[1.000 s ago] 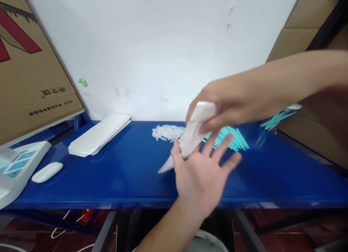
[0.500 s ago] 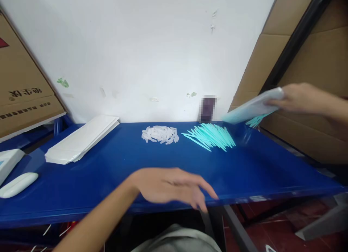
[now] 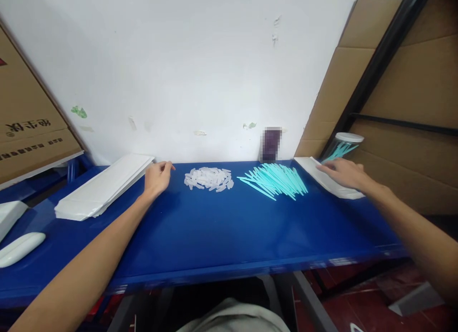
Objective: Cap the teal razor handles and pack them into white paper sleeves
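My right hand (image 3: 345, 172) lies over a flat white sleeve (image 3: 336, 186) on the right side of the table, palm down with its fingers stretched out. Beside the right edge of a stack of long white sleeves (image 3: 103, 186), my left hand (image 3: 156, 177) has its fingers curled in, with nothing visible in them. Between the hands are a heap of small translucent white pieces (image 3: 208, 178) and a larger pile of thin turquoise sticks (image 3: 275, 179). Behind my right hand stands a clear jar (image 3: 345, 143) with a white lid and turquoise sticks.
The blue tabletop (image 3: 218, 232) runs up to a white wall. A white rounded object (image 3: 23, 248) lies at the left edge beside a white box-like thing (image 3: 10, 215). Cardboard boxes (image 3: 36, 112) flank the table, and a pixelated dark patch (image 3: 271, 145) is by the wall.
The white sleeve has come down from the air onto the table at right, uncovering the jar. My left hand has moved from the front edge up and left to the stack, its fingers curling.
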{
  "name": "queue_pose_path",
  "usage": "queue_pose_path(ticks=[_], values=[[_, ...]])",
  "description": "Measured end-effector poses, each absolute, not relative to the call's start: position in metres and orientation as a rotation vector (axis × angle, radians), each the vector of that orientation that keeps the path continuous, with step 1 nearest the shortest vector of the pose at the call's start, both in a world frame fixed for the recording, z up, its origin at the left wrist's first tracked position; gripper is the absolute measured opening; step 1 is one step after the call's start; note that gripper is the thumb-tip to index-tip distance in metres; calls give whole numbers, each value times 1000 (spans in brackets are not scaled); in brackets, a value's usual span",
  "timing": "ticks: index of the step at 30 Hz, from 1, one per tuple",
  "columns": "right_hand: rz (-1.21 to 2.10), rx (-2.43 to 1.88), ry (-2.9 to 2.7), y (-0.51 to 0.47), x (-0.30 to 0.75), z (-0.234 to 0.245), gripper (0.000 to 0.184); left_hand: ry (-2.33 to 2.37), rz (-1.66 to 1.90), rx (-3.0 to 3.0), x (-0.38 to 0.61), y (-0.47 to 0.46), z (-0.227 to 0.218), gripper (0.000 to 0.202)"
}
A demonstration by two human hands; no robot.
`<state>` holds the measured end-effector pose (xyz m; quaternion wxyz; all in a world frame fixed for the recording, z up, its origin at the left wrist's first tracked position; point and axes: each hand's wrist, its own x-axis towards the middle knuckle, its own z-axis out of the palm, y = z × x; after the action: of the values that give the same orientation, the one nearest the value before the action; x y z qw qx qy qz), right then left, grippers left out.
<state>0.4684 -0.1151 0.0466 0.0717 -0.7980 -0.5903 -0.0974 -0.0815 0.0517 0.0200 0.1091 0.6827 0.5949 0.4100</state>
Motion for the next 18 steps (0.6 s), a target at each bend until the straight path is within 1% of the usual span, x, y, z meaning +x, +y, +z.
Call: queue_pose_path(ticks=[3,7,10,13,18], values=[[-239,-2368,-1763,-85,434,65,46,1777,1167,2096,-84,49,9,44],[-121,-2226,-1928,-47,366,71,44,1811,1052,2204,-89,48,-1,45],[11,-2228,-2208,-35,320,65,47,1801,989,2226,-92,49,-6,46],[44,-2282,-2290,-35,295,55,52,1782,975,2230,-92,48,-10,46],[28,-2375,-2335,-45,292,39,61,1766,931,2250,-86,47,-11,46]])
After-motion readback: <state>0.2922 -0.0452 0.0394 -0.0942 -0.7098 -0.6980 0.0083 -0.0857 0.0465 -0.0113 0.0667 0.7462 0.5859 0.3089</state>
